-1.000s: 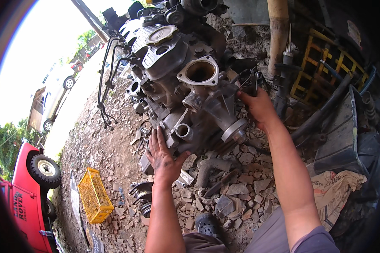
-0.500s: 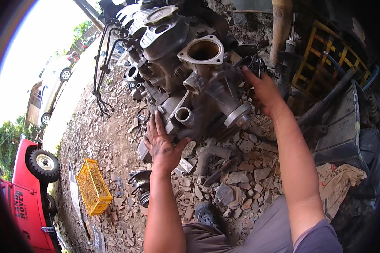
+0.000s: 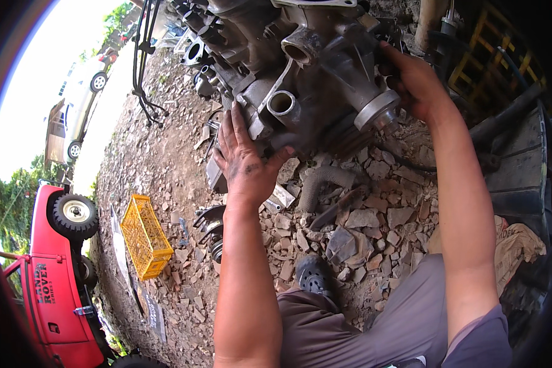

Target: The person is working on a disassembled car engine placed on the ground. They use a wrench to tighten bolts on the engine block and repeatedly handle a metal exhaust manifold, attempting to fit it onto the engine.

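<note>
A grimy metal engine (image 3: 325, 80) fills the top middle, with a round pipe opening (image 3: 282, 103) and a pale round pulley hub (image 3: 377, 111) facing me. My left hand (image 3: 245, 165) lies against its lower left side, fingers stretched out and thumb spread; dark smudges mark its back. At the engine's right side, beyond the hub, my right hand (image 3: 418, 86) has its fingers curled round the edge. Part of those fingers, and what exactly they grip, is hidden in shadow.
Broken stones cover the ground, with a curved grey hose (image 3: 325, 181) among them. A yellow plastic crate (image 3: 146, 239) stands at the left, near a red off-road vehicle (image 3: 55, 276). Dark panels (image 3: 515, 165) and a crumpled sack (image 3: 518, 248) lie at the right. My shoe (image 3: 314, 276) is below.
My view has tilted down, so the engine sits higher and its top is cut off. Both hands keep their places on the engine.
</note>
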The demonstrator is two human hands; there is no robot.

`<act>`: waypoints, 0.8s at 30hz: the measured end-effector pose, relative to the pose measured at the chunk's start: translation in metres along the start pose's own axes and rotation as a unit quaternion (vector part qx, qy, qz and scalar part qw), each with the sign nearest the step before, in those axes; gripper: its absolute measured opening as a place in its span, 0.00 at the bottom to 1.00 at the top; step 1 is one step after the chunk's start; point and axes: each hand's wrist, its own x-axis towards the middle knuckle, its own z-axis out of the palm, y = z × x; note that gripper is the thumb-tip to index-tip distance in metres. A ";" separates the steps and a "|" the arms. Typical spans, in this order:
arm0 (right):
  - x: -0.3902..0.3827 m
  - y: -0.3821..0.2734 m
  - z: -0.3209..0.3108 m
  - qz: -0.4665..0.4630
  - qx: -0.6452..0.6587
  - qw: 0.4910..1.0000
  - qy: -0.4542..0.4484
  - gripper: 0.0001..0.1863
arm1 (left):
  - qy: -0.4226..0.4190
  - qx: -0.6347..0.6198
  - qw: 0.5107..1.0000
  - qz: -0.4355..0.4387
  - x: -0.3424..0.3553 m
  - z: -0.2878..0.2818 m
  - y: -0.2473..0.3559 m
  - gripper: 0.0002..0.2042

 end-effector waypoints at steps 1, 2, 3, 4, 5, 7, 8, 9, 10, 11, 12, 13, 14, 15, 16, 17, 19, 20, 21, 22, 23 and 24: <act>0.005 0.004 -0.004 -0.014 -0.014 1.000 -0.009 0.20 | -0.001 -0.007 1.000 -0.003 -0.001 0.003 -0.003 0.59; 0.007 0.005 -0.005 -0.028 -0.028 0.999 -0.020 0.20 | 0.001 -0.010 1.000 -0.003 -0.001 0.004 -0.005 0.59; 0.008 0.007 -0.006 -0.042 -0.042 0.998 -0.031 0.20 | 0.002 -0.014 1.000 -0.003 0.000 0.005 -0.006 0.59; 0.007 0.008 -0.008 -0.022 -0.028 0.999 -0.009 0.19 | 0.003 -0.017 1.000 -0.002 -0.001 0.006 -0.006 0.59; -0.004 0.000 0.001 -0.002 -0.013 1.000 0.011 0.18 | 0.006 -0.017 1.000 0.000 0.000 0.006 -0.007 0.59; -0.006 -0.002 0.003 0.022 0.010 1.000 0.001 0.18 | 0.006 -0.016 1.000 -0.002 -0.001 0.005 -0.009 0.59; -0.003 -0.002 -0.006 0.025 0.018 0.999 -0.026 0.18 | 0.004 -0.017 1.000 -0.001 -0.001 0.004 -0.006 0.59; 0.001 0.000 -0.012 0.028 0.026 0.998 -0.053 0.18 | 0.003 -0.019 1.000 0.000 -0.001 0.005 -0.006 0.59; 0.005 0.003 -0.016 0.005 -0.001 0.999 -0.039 0.18 | 0.001 -0.020 1.000 0.002 0.000 0.005 -0.005 0.59; 0.008 0.005 -0.016 -0.017 -0.029 0.999 -0.027 0.18 | 0.001 -0.024 1.000 0.003 0.000 0.006 -0.006 0.59; 0.010 0.006 -0.018 -0.039 -0.057 0.997 -0.015 0.18 | -0.001 -0.027 1.000 0.005 0.000 0.007 -0.006 0.59; 0.011 0.007 -0.021 -0.076 -0.113 0.991 0.005 0.17 | -0.003 -0.030 1.000 0.006 0.001 0.008 -0.007 0.59; 0.011 0.007 -0.021 -0.113 -0.170 0.979 0.023 0.17 | -0.006 -0.034 0.999 0.006 0.002 0.007 -0.007 0.59; 0.010 0.007 -0.021 -0.149 -0.226 0.962 0.040 0.17 | -0.006 -0.040 0.999 0.004 0.001 0.006 -0.006 0.59; 0.003 0.007 -0.026 -0.139 -0.230 0.962 0.042 0.16 | -0.006 -0.046 0.999 0.003 0.001 0.006 -0.006 0.59; -0.012 0.005 -0.022 -0.129 -0.232 0.963 0.037 0.16 | -0.001 -0.052 0.999 -0.006 -0.001 0.002 -0.007 0.59; -0.020 0.011 -0.034 -0.111 -0.211 0.971 0.032 0.16 | 0.001 -0.057 0.998 -0.014 -0.002 -0.001 -0.002 0.59; -0.019 0.022 -0.055 -0.104 -0.187 0.976 0.030 0.16 | -0.003 -0.056 0.998 -0.015 -0.002 -0.002 0.004 0.59; -0.017 0.022 -0.060 -0.101 -0.162 0.981 0.021 0.16 | 0.001 -0.051 0.999 -0.019 -0.001 -0.004 0.006 0.59; -0.018 0.023 -0.063 -0.082 -0.160 0.983 0.028 0.16 | 0.004 -0.035 0.999 -0.009 -0.001 -0.003 0.003 0.59; -0.026 0.021 -0.061 -0.063 -0.160 0.984 0.036 0.16 | 0.007 -0.020 1.000 0.000 -0.002 0.001 -0.003 0.58; -0.032 0.019 -0.061 -0.043 -0.159 0.985 0.047 0.16 | 0.003 -0.018 1.000 0.001 -0.003 0.001 -0.003 0.58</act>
